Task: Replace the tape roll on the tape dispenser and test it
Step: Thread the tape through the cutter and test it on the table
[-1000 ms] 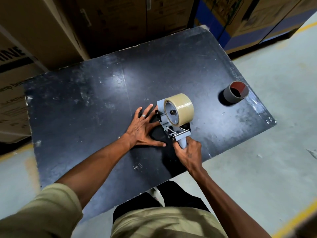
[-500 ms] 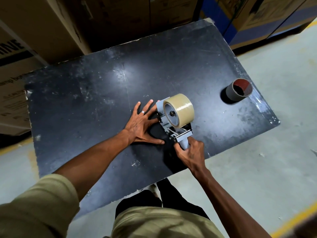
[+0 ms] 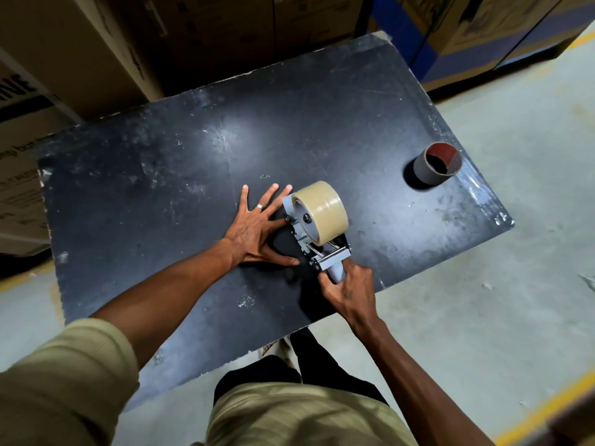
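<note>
A grey tape dispenser [image 3: 309,243] stands on the black table [image 3: 161,194] with a full roll of clear tan tape [image 3: 325,210] mounted on its hub. My right hand [image 3: 349,286] is closed around the dispenser's handle at the table's near edge. Just left of the dispenser, my left hand [image 3: 257,228] lies flat on the table with fingers spread, its fingertips next to the frame. An empty cardboard tape core [image 3: 434,167], grey outside and reddish inside, stands at the table's right end.
Large cardboard boxes [image 3: 80,43] stand behind and to the left of the table. Blue-and-brown boxes [image 3: 467,37] stand at the back right. Concrete floor [image 3: 483,300] with yellow lines lies to the right.
The view has shifted slightly; both hands and the dispenser keep nearly the same pose, with my left hand's fingers spread a little wider on the table.
</note>
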`<state>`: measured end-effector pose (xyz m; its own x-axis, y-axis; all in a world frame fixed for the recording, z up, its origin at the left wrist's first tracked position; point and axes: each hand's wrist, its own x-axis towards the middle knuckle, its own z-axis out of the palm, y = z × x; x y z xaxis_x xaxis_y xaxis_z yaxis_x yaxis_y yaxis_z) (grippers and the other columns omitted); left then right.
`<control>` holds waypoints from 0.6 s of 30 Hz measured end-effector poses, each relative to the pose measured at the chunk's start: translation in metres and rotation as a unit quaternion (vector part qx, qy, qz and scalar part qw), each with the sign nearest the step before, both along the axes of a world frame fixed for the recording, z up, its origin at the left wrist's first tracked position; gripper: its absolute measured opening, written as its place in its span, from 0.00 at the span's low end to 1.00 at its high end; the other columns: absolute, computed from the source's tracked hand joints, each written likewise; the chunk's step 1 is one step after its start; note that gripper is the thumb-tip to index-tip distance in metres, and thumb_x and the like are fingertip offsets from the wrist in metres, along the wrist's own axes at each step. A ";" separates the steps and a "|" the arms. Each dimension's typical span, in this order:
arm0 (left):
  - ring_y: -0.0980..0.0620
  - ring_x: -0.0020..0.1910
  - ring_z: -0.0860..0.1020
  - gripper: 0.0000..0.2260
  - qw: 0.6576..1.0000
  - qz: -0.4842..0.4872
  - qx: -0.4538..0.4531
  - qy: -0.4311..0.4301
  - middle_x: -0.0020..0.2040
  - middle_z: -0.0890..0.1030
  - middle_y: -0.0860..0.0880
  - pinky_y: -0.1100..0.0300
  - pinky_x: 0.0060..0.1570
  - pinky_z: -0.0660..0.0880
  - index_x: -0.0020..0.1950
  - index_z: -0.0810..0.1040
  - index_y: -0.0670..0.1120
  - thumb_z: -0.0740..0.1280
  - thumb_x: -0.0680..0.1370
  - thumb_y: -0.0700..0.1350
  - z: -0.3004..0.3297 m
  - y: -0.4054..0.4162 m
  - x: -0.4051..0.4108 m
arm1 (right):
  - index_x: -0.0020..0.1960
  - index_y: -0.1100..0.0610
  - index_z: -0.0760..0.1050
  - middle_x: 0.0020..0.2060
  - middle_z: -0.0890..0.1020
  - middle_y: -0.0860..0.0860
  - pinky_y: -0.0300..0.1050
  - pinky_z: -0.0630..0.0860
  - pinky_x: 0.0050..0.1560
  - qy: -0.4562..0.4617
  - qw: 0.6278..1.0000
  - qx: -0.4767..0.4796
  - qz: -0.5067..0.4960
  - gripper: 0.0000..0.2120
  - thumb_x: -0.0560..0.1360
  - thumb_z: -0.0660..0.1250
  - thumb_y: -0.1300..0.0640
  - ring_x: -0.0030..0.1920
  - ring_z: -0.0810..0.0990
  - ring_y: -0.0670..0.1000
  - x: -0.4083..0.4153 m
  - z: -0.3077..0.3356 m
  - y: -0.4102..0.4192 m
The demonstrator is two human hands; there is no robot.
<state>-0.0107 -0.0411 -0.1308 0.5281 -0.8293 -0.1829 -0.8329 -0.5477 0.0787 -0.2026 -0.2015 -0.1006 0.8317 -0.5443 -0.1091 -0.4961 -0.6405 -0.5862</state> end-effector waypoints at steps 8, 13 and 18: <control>0.43 0.82 0.37 0.52 1.000 -0.005 0.023 0.000 0.83 0.35 0.48 0.23 0.70 0.43 0.81 0.55 0.62 0.49 0.62 0.86 0.002 -0.002 0.001 | 0.41 0.65 0.77 0.37 0.84 0.64 0.45 0.70 0.36 0.107 0.993 -0.010 0.038 0.17 0.72 0.70 0.49 0.38 0.83 0.63 0.001 -0.004 -0.004; 0.43 0.82 0.37 0.52 1.000 -0.002 0.030 0.008 0.83 0.35 0.48 0.23 0.71 0.43 0.80 0.59 0.62 0.50 0.61 0.87 0.005 -0.003 -0.001 | 0.32 0.55 0.59 0.27 0.68 0.60 0.46 0.64 0.34 0.090 0.995 0.019 0.045 0.19 0.68 0.65 0.47 0.28 0.71 0.63 -0.004 -0.004 -0.005; 0.43 0.82 0.37 0.53 0.999 0.001 0.033 0.008 0.83 0.34 0.48 0.23 0.71 0.43 0.81 0.54 0.62 0.50 0.61 0.87 0.003 -0.003 0.000 | 0.36 0.59 0.68 0.31 0.78 0.64 0.46 0.66 0.35 0.092 0.995 0.029 0.039 0.16 0.68 0.63 0.46 0.35 0.78 0.67 -0.010 -0.008 -0.007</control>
<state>-0.0109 -0.0446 -0.1273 0.5268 -0.8135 -0.2464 -0.8303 -0.5546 0.0557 -0.2124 -0.2085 -0.1083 0.8341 -0.4675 -0.2928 -0.5487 -0.6489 -0.5271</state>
